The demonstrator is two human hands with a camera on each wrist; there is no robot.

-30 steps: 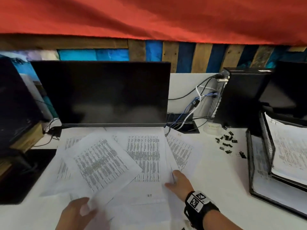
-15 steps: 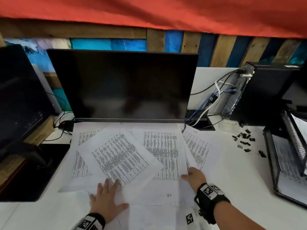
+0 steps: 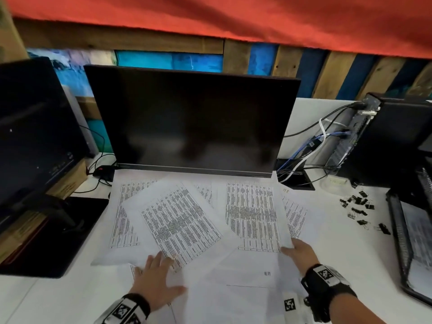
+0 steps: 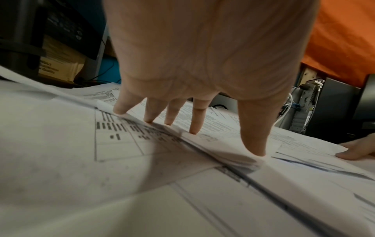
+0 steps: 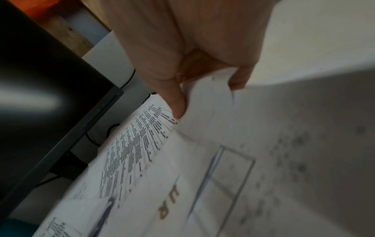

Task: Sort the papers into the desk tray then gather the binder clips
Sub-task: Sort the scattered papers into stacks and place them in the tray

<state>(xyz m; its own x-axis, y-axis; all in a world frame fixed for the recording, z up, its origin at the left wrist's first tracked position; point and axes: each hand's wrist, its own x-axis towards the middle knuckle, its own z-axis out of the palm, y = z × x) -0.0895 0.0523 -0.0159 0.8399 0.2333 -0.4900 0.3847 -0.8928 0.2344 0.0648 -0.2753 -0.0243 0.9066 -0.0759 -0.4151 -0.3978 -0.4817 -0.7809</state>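
Several printed sheets of paper [image 3: 182, 220] lie fanned out on the white desk in front of the monitor. My left hand [image 3: 156, 279] lies flat with spread fingers [image 4: 195, 121] pressing the lower edge of the tilted top sheet. My right hand [image 3: 301, 252] pinches the lower right corner of the upright sheet [image 3: 252, 213] between thumb and fingers [image 5: 176, 102]. A cluster of small black binder clips [image 3: 358, 208] lies loose at the right. The black mesh desk tray [image 3: 401, 237] stands at the far right edge and holds papers.
A dark monitor [image 3: 191, 122] stands right behind the papers. A second screen [image 3: 35, 132] and a black pad [image 3: 58, 235] are at the left. A black computer box [image 3: 397, 141] with cables [image 3: 313, 146] stands at the back right.
My left hand has gone from gripping the tilted sheet's corner to lying flat on it. The right hand stays at the corner of the upright sheet. The head view has swung left.
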